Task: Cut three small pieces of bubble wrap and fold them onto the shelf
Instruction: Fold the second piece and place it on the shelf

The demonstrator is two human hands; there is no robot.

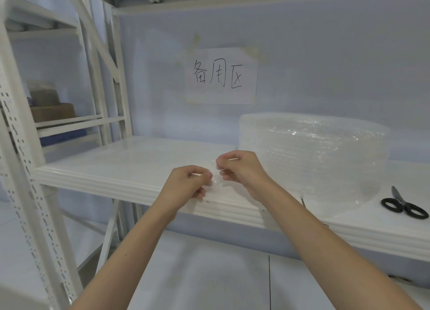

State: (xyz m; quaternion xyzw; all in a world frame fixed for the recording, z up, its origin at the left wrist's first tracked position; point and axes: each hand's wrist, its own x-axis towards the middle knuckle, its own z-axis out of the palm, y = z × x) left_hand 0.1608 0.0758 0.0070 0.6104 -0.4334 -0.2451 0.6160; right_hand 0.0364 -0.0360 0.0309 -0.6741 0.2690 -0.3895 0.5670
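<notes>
Both hands are pinching a small bubble wrap piece (215, 178) above the shelf's (111, 163) front edge: left hand (189, 184) and right hand (242, 170) gripping it between them. The bubble wrap roll (311, 154) is sitting toward the right, scissors (403, 205) lying beside it.

White metal racking (16, 133) at left, pale blue wall (325, 65) w/ handwritten paper sign (222, 76) taped on.

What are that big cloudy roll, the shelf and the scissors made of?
Roll: clear plastic bubble wrap, glinting, with a bubbled texture. Shelf: probably white-painted metal, smooth and glossy. Scissors: grey, likely steel blades, with matte black loops that look plastic.
</notes>
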